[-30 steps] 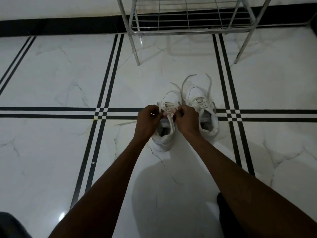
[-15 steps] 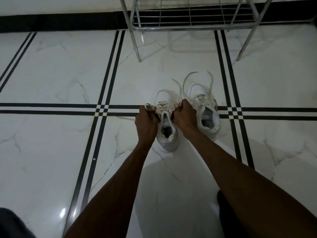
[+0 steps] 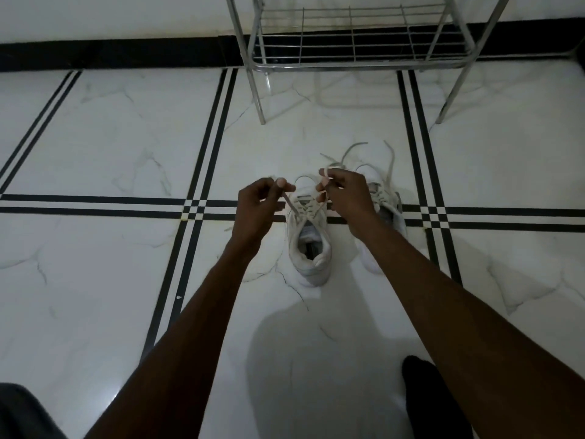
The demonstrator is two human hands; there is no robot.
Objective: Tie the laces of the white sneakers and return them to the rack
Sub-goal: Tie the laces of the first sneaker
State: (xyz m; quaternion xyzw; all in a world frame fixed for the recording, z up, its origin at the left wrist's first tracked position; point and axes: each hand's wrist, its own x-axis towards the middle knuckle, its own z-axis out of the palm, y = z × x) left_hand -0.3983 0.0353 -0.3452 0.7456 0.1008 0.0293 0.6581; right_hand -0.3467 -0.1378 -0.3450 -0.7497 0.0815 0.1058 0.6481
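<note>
Two white sneakers (image 3: 308,245) stand side by side on glossy marble floor (image 3: 110,147), just before the chrome wire rack (image 3: 351,42), toes toward it, long axes running away from the person. Left hand (image 3: 258,210) and right hand (image 3: 349,198) each pinch a flat lace end (image 3: 289,204) above the nearer-left shoe.

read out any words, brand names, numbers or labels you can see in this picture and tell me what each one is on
None can be read. The two white lace-up sneakers show no legible brand or number from this angle in the dim light. The silver metal wire shoe rack and the white marble floor with black stripes carry no visible text or sign.
</note>
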